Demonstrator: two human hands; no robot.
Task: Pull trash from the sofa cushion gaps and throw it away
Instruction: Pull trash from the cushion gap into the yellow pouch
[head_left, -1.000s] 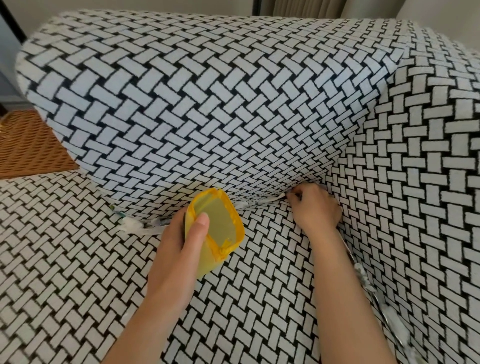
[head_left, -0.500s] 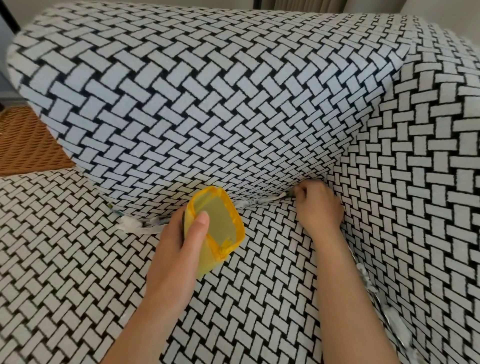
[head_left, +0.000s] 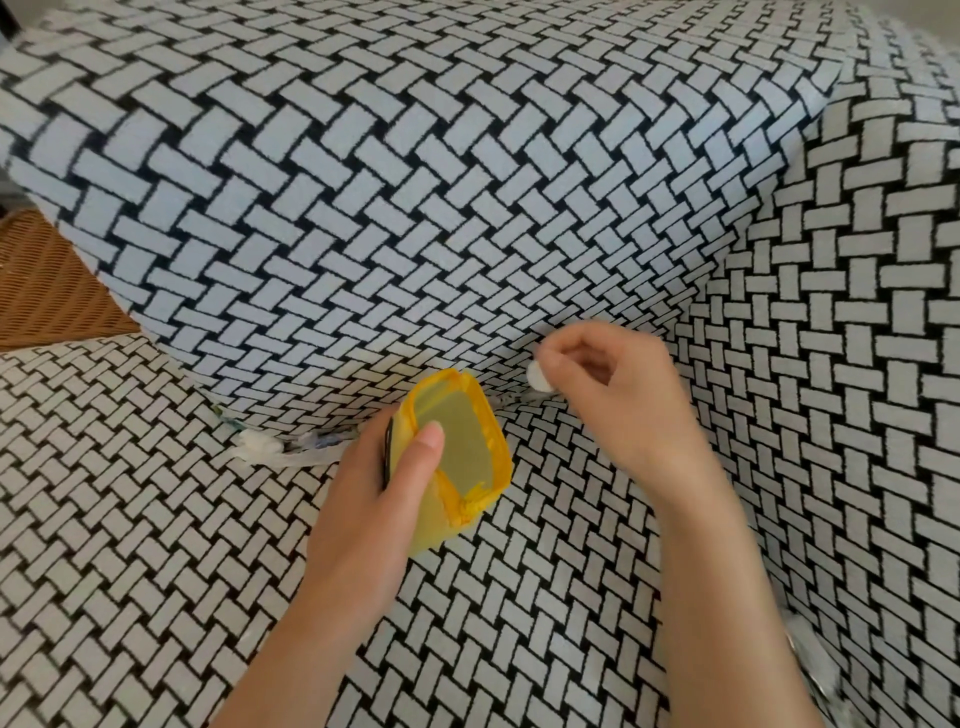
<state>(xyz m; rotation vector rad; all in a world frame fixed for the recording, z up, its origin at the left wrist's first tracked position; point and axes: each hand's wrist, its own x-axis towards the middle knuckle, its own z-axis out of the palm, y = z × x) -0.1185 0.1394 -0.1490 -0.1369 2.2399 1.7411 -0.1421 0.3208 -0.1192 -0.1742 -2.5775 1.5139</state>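
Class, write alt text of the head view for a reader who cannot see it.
A person's right hand pinches a small white scrap above the sofa cushion gap, while the left hand holds a small yellow bin beside it. More white trash pokes from the gap farther left.

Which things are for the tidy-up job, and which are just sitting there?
For the job: white scrap, pinched by the right hand; yellow bin, held by the left hand; white trash in the back gap; sofa.
Just there: brown wicker thing at the left.
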